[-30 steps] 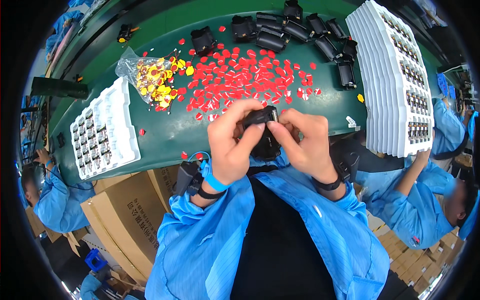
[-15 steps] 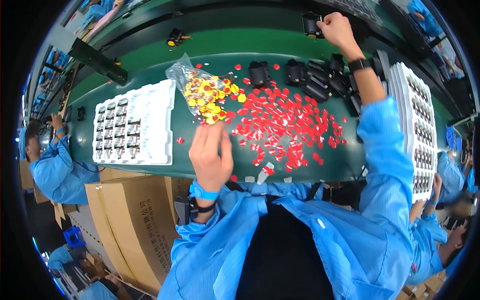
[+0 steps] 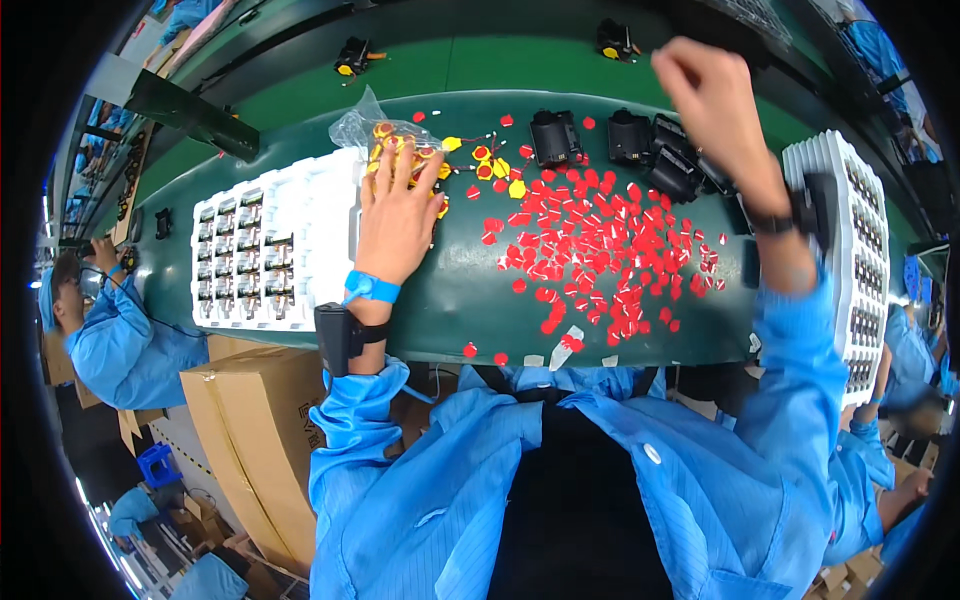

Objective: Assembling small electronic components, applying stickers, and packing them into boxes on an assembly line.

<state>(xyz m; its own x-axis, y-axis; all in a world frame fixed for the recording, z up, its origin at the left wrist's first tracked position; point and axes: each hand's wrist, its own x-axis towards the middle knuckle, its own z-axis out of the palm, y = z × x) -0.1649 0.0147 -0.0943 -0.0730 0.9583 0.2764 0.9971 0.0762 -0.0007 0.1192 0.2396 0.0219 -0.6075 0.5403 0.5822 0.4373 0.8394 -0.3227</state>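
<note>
My left hand (image 3: 395, 225) lies with fingers spread over a heap of yellow-and-red round pieces (image 3: 383, 132) with short wires, beside a clear plastic bag (image 3: 352, 125). Several of these pieces lie loose just right of its fingertips. Raised at the upper right, my right hand (image 3: 712, 105) is blurred by motion, its fingers bent; I see nothing in it. Below it on the bench are several black plastic housings (image 3: 672, 172). Another black housing with a yellow piece in it (image 3: 617, 40) sits on the green shelf, just left of the right hand.
Red discs (image 3: 600, 250) are scattered over the green bench mat (image 3: 450, 320). A white tray (image 3: 325, 230) of metal parts stands at left, and stacked white trays (image 3: 850, 250) at right. On the shelf sits another housing (image 3: 353, 57). A cardboard box (image 3: 250, 440) stands below the bench.
My right hand has let go of the black housing on the shelf and moved back toward me. My left hand has moved up and left, its fingers spreading over the yellow-and-red pieces.
</note>
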